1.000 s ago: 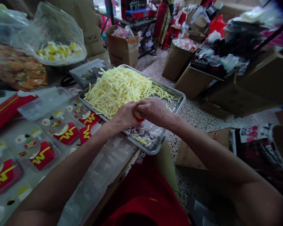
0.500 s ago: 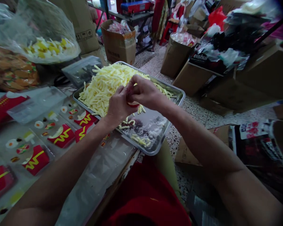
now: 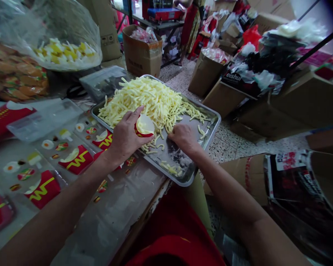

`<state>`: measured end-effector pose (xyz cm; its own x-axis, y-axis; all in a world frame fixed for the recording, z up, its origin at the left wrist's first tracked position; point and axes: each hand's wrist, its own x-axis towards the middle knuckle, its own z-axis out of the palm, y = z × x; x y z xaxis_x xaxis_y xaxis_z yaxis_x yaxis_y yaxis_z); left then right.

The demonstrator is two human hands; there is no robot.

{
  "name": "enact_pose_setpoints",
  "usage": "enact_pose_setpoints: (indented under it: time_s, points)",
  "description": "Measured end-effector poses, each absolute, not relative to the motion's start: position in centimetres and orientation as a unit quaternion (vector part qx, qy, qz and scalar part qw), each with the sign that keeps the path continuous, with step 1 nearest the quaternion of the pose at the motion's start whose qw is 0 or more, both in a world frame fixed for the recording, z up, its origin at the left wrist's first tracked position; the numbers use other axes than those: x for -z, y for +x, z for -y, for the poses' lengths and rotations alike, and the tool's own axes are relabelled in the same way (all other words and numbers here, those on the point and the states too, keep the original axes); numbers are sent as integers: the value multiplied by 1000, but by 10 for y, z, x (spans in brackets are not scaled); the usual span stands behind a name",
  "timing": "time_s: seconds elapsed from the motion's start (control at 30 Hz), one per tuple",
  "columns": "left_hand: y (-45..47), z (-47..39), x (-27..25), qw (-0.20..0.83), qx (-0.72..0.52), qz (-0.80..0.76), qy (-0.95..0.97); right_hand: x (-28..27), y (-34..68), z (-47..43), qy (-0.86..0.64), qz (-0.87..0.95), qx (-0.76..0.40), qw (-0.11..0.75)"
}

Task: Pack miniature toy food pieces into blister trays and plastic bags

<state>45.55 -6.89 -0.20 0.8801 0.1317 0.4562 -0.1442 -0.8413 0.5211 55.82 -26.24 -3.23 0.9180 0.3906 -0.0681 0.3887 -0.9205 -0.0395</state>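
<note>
My left hand [image 3: 127,137] grips a small red fries carton [image 3: 143,125] with a pale inside, its mouth turned up toward me. The carton is over the near left edge of the metal tray [image 3: 208,146]. A heap of pale yellow fry-shaped sticks [image 3: 148,96] fills much of that tray. At the heap's near right edge is my right hand [image 3: 183,137], low over the tray with its fingers curled closed. What its fingertips pinch, if anything, is hidden. Left of the tray lie clear plastic trays with filled red cartons [image 3: 78,159] and tiny food-shaped pieces.
A clear bag [image 3: 66,55] of yellow and white pieces and a bag of orange-brown pieces [image 3: 16,74] stand at the back left. Cardboard boxes [image 3: 143,53] stand on the floor beyond and to the right. Another person stands at the back.
My hands were together over the tray and are now apart. My right hand has come down to the heap's near edge; my left hand has moved slightly left with the carton.
</note>
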Motion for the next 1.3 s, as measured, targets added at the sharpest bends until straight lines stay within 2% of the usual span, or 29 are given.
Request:
enact_pose_setpoints:
  time_s: [0.07, 0.13, 0.3, 0.37, 0.43, 0.53, 0.6, 0.67, 0.73, 0.87, 0.93, 1.0, 1.17, 1.3]
  points:
    - [452, 71, 4, 278, -224, 4, 934, 35, 558, 275, -981, 192, -36, 12]
    - [450, 78, 6, 269, -182, 16, 946, 36, 558, 292, -980, 192, -34, 47]
    - [452, 104, 13, 239, -100, 26, 966, 18, 555, 329, -941, 194, -83, 263]
    - [456, 116, 17, 246, -95, 29, 964, 1, 550, 330, -917, 223, -107, 312]
    - [461, 127, 21, 261, -100, 31, 960, -16, 542, 319, -918, 259, -97, 285]
    - [466, 142, 25, 275, -121, 10, 954, -35, 525, 294, -945, 301, -42, 120]
    - [465, 147, 26, 273, -132, -15, 953, -41, 514, 282, -937, 345, -46, 26]
    - [459, 147, 26, 268, -144, -34, 952, -41, 508, 278, -909, 410, -73, 5]
    - [450, 144, 24, 268, -160, -44, 949, -36, 505, 278, -891, 445, -79, 51]
    - [421, 129, 20, 275, -217, -71, 934, -20, 496, 266, -879, 388, -48, 274]
    - [404, 120, 18, 285, -240, -87, 924, -17, 486, 251, -856, 381, -41, 348]
    - [386, 109, 14, 297, -251, -97, 916, -19, 473, 235, -842, 401, -27, 359]
    - [353, 81, -1, 291, -235, -132, 918, -35, 455, 209, -841, 437, -29, 316]
    - [349, 70, -7, 292, -224, -98, 925, -35, 451, 202, -839, 406, -79, 354]
